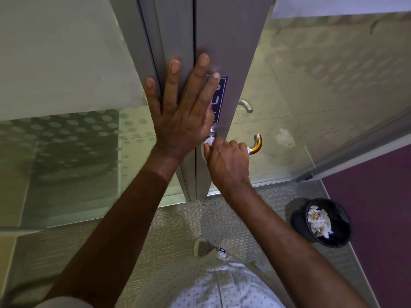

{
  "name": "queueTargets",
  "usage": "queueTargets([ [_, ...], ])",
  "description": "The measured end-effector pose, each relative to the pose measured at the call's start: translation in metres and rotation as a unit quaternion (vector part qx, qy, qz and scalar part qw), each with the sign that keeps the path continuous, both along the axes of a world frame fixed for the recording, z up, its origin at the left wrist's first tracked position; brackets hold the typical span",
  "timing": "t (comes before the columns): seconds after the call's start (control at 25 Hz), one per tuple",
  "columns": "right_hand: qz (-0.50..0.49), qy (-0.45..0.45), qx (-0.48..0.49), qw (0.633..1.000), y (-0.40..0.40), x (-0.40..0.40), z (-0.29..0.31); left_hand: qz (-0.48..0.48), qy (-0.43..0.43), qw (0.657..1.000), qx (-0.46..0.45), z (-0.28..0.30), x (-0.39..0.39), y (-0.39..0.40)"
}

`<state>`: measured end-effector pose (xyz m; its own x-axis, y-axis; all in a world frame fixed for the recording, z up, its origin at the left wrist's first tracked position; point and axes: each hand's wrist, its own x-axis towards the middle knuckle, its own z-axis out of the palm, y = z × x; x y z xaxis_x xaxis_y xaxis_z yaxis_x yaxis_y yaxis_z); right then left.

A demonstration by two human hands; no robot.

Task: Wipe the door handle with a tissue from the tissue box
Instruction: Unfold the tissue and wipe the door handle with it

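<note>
A grey metal door frame (231,41) runs down the middle of the head view. My left hand (182,107) lies flat on it with fingers spread, partly covering a blue sign (221,96). Below it, my right hand (226,158) is closed around the curved metal door handle (255,145), with a white tissue (209,141) bunched in its grip against the handle. Only the handle's curved end and its round base show. The tissue box is not in sight.
A second handle (245,105) shows through the glass on the far side. Frosted glass panels (66,74) flank the door. A black waste bin (322,222) holding crumpled tissues stands on the carpet at lower right, beside a purple wall (378,196).
</note>
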<state>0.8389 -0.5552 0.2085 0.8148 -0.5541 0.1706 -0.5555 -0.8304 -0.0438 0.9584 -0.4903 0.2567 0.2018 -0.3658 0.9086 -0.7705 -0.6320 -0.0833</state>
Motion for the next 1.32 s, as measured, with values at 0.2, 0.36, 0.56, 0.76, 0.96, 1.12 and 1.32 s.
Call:
queueTargets([
  [0.2, 0.126, 0.105, -0.039, 0.986, -0.018, 0.000, 0.012, 0.002, 0.003, 1.000, -0.001, -0.001, 0.000, 0.000],
  [0.36, 0.040, -0.010, -0.004, 0.999, -0.006, -0.003, 0.000, 0.002, 0.002, 1.000, -0.001, 0.000, 0.000, 0.001],
  [0.56, 0.022, -0.072, -0.022, 0.997, 0.002, -0.025, -0.028, 0.008, 0.001, 1.000, -0.004, -0.001, -0.001, 0.000],
  [0.76, 0.028, 0.010, -0.005, 1.000, -0.003, -0.006, -0.008, 0.011, 0.005, 1.000, -0.010, -0.003, 0.000, -0.001],
  [0.96, 0.112, 0.028, -0.036, 0.993, -0.018, 0.004, 0.008, 0.011, 0.007, 1.000, -0.021, -0.005, 0.001, -0.001],
  [1.12, 0.106, -0.002, -0.052, 0.993, -0.015, -0.009, -0.006, 0.019, 0.007, 1.000, -0.021, -0.005, 0.000, -0.001],
  [1.32, 0.060, -0.090, -0.015, 0.994, -0.004, -0.031, -0.027, 0.022, 0.011, 0.999, -0.026, -0.008, 0.001, -0.002],
])
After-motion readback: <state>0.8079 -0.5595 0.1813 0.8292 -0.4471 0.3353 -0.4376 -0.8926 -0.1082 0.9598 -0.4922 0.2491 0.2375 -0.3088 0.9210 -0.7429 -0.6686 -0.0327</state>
